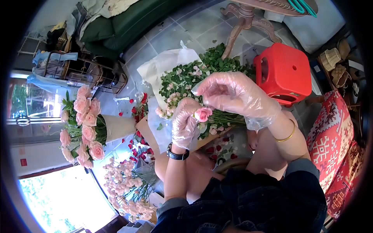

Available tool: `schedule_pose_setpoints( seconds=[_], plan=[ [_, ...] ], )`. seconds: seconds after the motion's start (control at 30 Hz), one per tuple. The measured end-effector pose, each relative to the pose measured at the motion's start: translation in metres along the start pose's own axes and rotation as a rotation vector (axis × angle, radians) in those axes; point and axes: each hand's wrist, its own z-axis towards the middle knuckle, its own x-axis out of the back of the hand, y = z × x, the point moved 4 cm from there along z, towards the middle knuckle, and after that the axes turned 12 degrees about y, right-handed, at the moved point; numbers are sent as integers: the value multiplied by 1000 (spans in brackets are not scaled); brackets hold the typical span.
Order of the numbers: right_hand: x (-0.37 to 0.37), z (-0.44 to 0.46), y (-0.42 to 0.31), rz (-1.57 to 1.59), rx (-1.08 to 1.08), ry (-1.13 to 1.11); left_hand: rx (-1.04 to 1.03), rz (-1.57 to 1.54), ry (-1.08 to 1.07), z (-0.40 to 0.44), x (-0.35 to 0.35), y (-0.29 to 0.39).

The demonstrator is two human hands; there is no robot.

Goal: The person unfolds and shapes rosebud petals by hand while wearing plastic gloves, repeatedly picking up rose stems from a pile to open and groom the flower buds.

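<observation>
Both of my hands wear thin clear plastic gloves. My left hand (185, 123), with a black watch at its wrist, is closed around a small pink rose (203, 114) just below the bloom. Above and right of the bloom is my right hand (237, 97), its fingers curled; whether anything is between the fingertips is too small to tell. Green leafy stems with small pale pink blooms (182, 79) lie on white wrapping paper (155, 70) beyond my hands.
A bucket (118, 127) of large pink roses (89, 133) is at left, with light pink flowers (120, 180) nearer. Red petals (136, 149) litter the floor. A red stool (291, 70) and a carved table leg (244, 21) stand at right and far side.
</observation>
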Motion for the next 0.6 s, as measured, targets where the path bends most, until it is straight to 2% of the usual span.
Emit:
schedule_pose_setpoints(
  seconds=[0.1, 0.2, 0.27, 0.33, 0.4, 0.47, 0.6],
  plan=[
    [8, 7, 2, 104, 26, 84, 23, 36, -18, 9, 2, -12],
    [11, 12, 1, 0, 2, -61, -57, 35, -34, 23, -2, -10],
    [14, 18, 8, -6, 3, -39, -139, 91, -83, 33, -4, -9],
    [18, 22, 11, -11, 2, -17, -98, 18, -73, 38, -6, -15],
    [23, 24, 16, 114, -134, 9, -54, -58, -67, 41, -10, -17],
    [26, 26, 17, 161, -142, 20, -36, -177, -133, 44, -19, -12],
    [26, 26, 17, 127, -131, 56, -36, -94, -150, 42, -19, -13]
  ],
)
